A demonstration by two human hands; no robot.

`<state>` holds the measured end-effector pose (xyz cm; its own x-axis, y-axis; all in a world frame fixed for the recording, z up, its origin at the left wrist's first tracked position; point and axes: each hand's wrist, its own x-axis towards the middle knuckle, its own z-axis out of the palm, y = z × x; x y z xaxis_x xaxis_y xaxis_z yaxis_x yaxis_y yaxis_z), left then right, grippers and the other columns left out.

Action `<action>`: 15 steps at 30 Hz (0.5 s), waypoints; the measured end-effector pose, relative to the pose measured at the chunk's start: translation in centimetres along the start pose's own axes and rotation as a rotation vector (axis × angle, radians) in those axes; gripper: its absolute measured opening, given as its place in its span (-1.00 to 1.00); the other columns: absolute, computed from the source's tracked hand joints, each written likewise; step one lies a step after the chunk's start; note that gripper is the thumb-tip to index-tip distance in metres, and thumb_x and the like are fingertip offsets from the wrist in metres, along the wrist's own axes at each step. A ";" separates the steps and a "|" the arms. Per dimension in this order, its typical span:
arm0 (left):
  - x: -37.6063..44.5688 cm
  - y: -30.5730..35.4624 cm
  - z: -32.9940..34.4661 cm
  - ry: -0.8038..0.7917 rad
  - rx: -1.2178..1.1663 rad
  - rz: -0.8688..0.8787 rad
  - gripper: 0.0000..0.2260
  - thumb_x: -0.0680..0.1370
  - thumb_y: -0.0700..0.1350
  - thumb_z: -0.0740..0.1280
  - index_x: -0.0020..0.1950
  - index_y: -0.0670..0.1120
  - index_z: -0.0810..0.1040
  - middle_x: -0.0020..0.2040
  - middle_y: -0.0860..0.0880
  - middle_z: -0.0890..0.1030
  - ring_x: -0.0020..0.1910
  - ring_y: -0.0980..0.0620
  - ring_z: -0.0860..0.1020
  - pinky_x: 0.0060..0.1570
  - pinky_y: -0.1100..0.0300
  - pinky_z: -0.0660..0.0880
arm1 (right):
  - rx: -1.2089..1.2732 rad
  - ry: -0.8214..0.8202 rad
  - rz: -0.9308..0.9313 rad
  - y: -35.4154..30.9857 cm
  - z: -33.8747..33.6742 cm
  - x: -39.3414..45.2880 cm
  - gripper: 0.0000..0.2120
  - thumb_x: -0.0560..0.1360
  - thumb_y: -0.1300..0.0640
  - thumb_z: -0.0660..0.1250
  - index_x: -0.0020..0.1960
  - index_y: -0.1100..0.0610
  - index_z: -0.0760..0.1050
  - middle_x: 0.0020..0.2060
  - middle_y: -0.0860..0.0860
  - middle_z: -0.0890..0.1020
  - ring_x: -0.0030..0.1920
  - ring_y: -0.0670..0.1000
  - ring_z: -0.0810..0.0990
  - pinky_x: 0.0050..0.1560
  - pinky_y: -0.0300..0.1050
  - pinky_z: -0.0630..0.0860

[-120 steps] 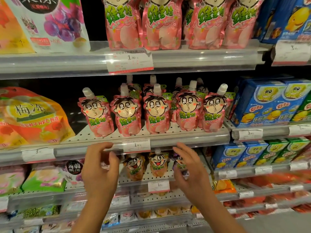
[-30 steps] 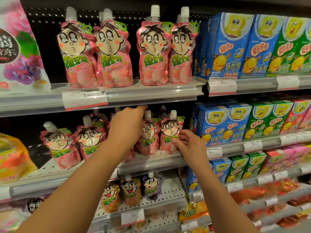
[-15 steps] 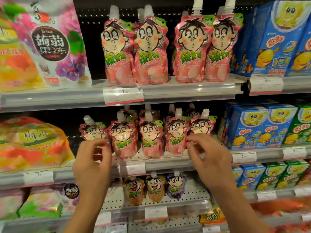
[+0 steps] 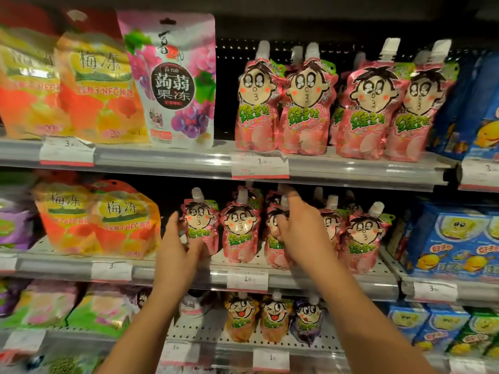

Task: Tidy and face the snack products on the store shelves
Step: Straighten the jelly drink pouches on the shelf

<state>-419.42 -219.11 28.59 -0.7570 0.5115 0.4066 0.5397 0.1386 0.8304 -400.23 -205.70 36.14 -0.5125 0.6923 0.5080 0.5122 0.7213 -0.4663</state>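
On the middle shelf [image 4: 310,279], a front row of pink spouted jelly pouches stands upright behind the price rail. The person's left hand [image 4: 179,248] is at the left end of that row, its fingers [image 4: 172,222] extended up the left side of the leftmost pouch [image 4: 199,228] while the thumb lies across the pouch's lower front, so the hand grasps it from the side. The right hand [image 4: 302,233] is at the third pouch [image 4: 274,236] from the left, fingers curled in front of its face and one fingertip raised to the spout; it appears to be pinching the pouch near the top, though the contact is partly hidden by the hand itself. The second pouch [image 4: 240,233] stands free between the two hands. Further right, another pink pouch [image 4: 361,238] stands near the right end of the row, just beside blue cartons [image 4: 453,238].

On the upper shelf [image 4: 351,168], four larger pink pouches [image 4: 334,109] stand facing forward, with a white grape-printed bag [image 4: 172,76] and orange bags [image 4: 94,87] to their left. Orange bags [image 4: 108,220] also fill the left part of the middle shelf. On the lower shelf [image 4: 243,341], three small pouches [image 4: 272,317] in orange, pink and purple stand side by side.
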 end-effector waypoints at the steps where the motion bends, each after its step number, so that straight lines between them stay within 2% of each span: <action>1: 0.3 0.0 0.0 0.016 0.017 -0.002 -0.34 0.60 -0.13 0.40 0.64 -0.05 0.17 0.31 0.08 0.47 0.08 -0.02 0.61 0.11 0.04 0.55 | 0.027 0.021 0.016 0.1 0.1 0.0 -0.64 0.63 0.26 0.25 0.42 0.18 0.35 -0.10 0.10 0.59 -0.13 0.09 0.65 -0.22 -0.10 0.57; 3: 1.4 -0.3 0.1 0.032 0.079 0.002 -0.42 0.58 -0.12 0.43 0.57 -0.10 0.31 0.32 -0.04 0.52 0.24 -0.11 0.55 0.23 -0.05 0.50 | 0.064 0.051 0.029 0.2 0.0 0.2 -0.67 0.64 0.27 0.25 0.39 0.21 0.40 -0.11 0.12 0.59 -0.18 0.06 0.63 -0.29 -0.31 0.51; 4: 1.8 -0.3 0.1 0.021 0.103 -0.001 -0.47 0.58 -0.11 0.43 0.52 -0.11 0.37 0.29 -0.08 0.54 0.25 -0.13 0.54 0.23 -0.07 0.50 | 0.085 0.045 0.034 0.4 0.0 0.3 -0.68 0.65 0.28 0.23 0.39 0.23 0.41 -0.11 0.13 0.58 -0.20 0.04 0.62 -0.35 -0.43 0.45; 6: 2.4 -0.3 0.1 -0.017 0.125 -0.013 -0.52 0.58 -0.08 0.43 0.47 -0.14 0.42 0.25 -0.11 0.57 0.23 -0.14 0.55 0.22 -0.08 0.51 | 0.121 0.018 0.038 0.8 0.1 0.8 -0.69 0.65 0.30 0.19 0.38 0.24 0.41 -0.07 0.17 0.59 -0.16 0.06 0.68 -0.36 -0.53 0.44; 9: 2.6 -0.4 0.2 -0.050 0.101 -0.018 -0.62 0.59 -0.08 0.43 0.38 -0.11 0.48 0.16 -0.10 0.61 0.14 -0.12 0.58 0.15 -0.07 0.52 | 0.108 0.035 0.054 1.7 0.4 1.4 -0.75 0.65 0.31 0.18 0.30 0.26 0.47 -0.02 0.18 0.62 -0.18 0.02 0.72 -0.35 -0.41 0.54; 12: 2.3 -0.4 0.5 -0.075 0.090 -0.015 -0.65 0.59 -0.06 0.42 0.35 -0.08 0.49 0.15 -0.07 0.60 0.12 -0.10 0.59 0.15 -0.10 0.53 | 0.127 0.023 0.063 1.9 0.7 1.6 -0.79 0.64 0.32 0.18 0.23 0.21 0.47 -0.07 0.23 0.61 -0.16 0.10 0.71 -0.35 -0.38 0.52; 15: 1.9 0.0 0.6 -0.080 0.054 -0.020 -0.61 0.58 -0.04 0.42 0.38 -0.03 0.46 0.19 -0.04 0.60 0.12 -0.08 0.60 0.17 -0.15 0.56 | 0.025 0.080 0.017 2.0 0.5 1.2 -0.67 0.61 0.21 0.30 0.37 0.18 0.43 -0.03 0.15 0.60 0.00 0.12 0.63 -0.11 -0.17 0.43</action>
<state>-420.68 -217.64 29.16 -0.7371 0.5740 0.3567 0.5454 0.1935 0.8156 -400.16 -203.42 35.43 -0.4466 0.7011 0.5559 0.5022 0.7106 -0.4928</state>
